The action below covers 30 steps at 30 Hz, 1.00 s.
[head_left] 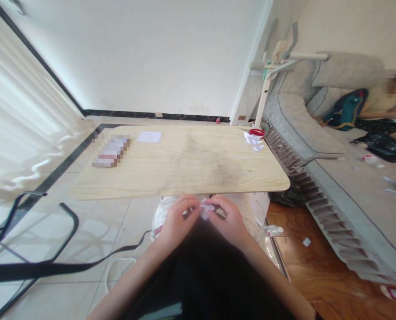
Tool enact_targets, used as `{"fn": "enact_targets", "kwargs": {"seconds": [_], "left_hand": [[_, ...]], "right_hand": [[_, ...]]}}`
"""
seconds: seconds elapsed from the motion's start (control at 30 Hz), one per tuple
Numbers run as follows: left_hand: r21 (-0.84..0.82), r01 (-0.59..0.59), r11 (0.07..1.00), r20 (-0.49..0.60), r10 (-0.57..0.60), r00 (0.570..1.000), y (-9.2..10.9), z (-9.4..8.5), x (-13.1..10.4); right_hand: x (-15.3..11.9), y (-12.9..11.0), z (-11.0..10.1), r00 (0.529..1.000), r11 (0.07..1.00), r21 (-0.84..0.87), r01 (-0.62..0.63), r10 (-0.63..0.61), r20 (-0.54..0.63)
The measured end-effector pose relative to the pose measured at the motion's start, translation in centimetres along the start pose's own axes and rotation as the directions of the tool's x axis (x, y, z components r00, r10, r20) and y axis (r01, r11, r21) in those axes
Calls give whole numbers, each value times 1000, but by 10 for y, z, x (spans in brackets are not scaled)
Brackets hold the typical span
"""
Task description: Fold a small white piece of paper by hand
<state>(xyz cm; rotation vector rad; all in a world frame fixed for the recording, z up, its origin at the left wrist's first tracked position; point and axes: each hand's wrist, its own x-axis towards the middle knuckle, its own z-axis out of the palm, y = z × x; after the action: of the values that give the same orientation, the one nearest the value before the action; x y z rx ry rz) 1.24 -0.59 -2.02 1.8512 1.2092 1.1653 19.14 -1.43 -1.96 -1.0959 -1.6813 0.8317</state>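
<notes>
The small white paper piece (204, 215) is pale and creased, with short flaps that stick out at several angles; motion blur hides its finer folds. It sits between the fingertips of both hands, just off the near edge of the wooden table (164, 171) and above the person's dark clothing (201, 271).

The left hand (178, 220) pinches the paper from its left side, thumb and fingers bent round into a narrow loop. The right hand (230, 221) mirrors it from the right, its fingertips closed on the paper too. The two hands nearly meet, and both forearms reach forward and inward from the lower corners of the view, with the wrists well apart.

Beyond the hands, the light tabletop carries grey smudges. Ahead and to the left of the left hand lies a flat white sheet (149, 137); farther left is a blurred-out box-like object (112, 151). Ahead and to the right of the right hand, at the far corner, red-handled scissors (257, 132) lie against folded white papers (253, 139). To the right of the right hand and lower than the tabletop is a white bottle (274, 230). Well off to the right, a person (379, 100) sits on a grey sofa (324, 129).
</notes>
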Motion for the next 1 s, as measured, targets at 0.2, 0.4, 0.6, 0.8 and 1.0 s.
{"fn": "enact_targets", "kwargs": {"seconds": [0.2, 0.4, 0.6, 0.8, 1.0], "left_hand": [[-26, 71, 997, -10, -71, 997, 3, 0, 0], [-147, 282, 948, 1, -285, 959, 6, -2, 1], [-237, 349, 907, 97, -335, 937, 11, -1, 3], [-365, 416, 833, 123, -399, 908, 13, 4, 2], [-240, 425, 873, 289, -354, 889, 18, 5, 3]], "right_hand": [[-2, 3, 0, 999, 999, -3, -33, 33, -9], [-5, 7, 2, 993, 983, 150, -103, 111, -43], [-4, 4, 6, 990, 980, 152, -127, 135, -46], [0, 5, 11, 953, 925, 303, -231, 278, -122], [1, 7, 15, 936, 913, 340, -225, 299, -186]]}}
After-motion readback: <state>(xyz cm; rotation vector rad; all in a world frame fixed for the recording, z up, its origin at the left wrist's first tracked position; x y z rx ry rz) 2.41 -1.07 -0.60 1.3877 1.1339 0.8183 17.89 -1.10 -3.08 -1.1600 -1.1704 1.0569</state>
